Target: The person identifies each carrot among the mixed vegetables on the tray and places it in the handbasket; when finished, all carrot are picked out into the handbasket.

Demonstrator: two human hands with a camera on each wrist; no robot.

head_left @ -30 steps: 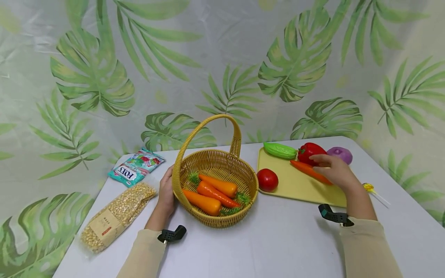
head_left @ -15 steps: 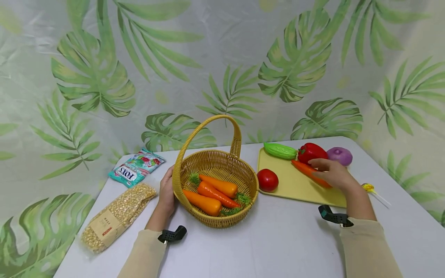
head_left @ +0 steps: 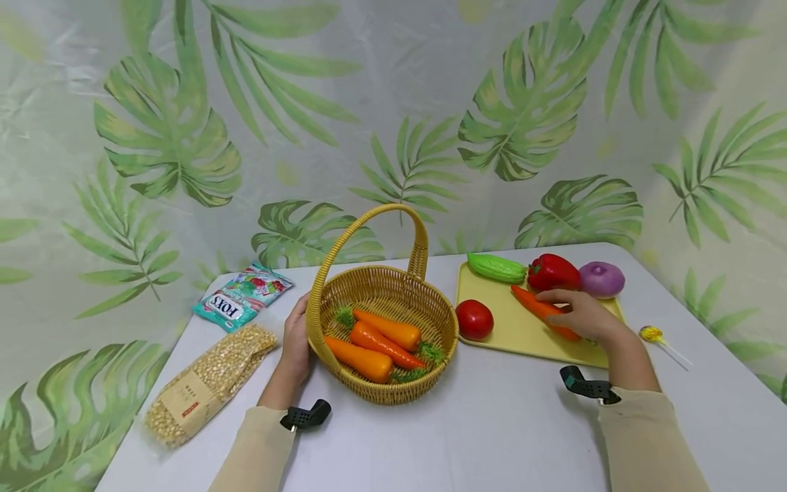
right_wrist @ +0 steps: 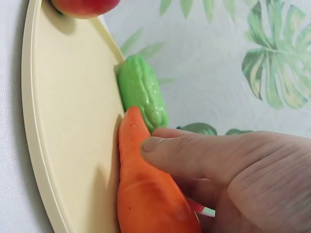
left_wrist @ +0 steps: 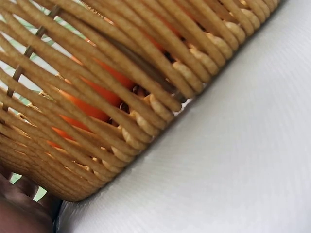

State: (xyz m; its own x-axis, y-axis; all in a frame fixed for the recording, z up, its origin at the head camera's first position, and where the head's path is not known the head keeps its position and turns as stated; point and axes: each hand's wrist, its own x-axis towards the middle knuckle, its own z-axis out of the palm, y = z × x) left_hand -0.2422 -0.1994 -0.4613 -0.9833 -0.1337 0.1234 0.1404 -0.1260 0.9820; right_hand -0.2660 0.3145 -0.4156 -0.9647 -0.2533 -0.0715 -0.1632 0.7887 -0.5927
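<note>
My left hand (head_left: 295, 345) holds the wicker basket (head_left: 375, 393) by its left outer side; in the left wrist view the fingers (left_wrist: 22, 194) meet its woven wall (left_wrist: 160, 46). Several orange carrots (head_left: 386, 329) with green tops lie inside. Over the yellow tray (head_left: 516, 331), my right hand (head_left: 584, 314) pinches another carrot (head_left: 530, 301). In the right wrist view the thumb (right_wrist: 160, 150) presses on this carrot's near side, with other fingers behind it. Its thick end is partly hidden by the hand in the head view.
A tomato (head_left: 475, 319), a green ribbed gourd (head_left: 496, 267) and a red bell pepper (head_left: 553, 272) lie on the tray. Beside it are a purple onion (head_left: 602, 280) and a lollipop (head_left: 652, 334). A candy bag (head_left: 242, 294) and a bag of beige kernels (head_left: 209, 383) lie left.
My right hand has come down onto the carrot, and its fingers have closed on it. The carrot's thick end has shifted slightly toward me. My left hand and the basket stay in place.
</note>
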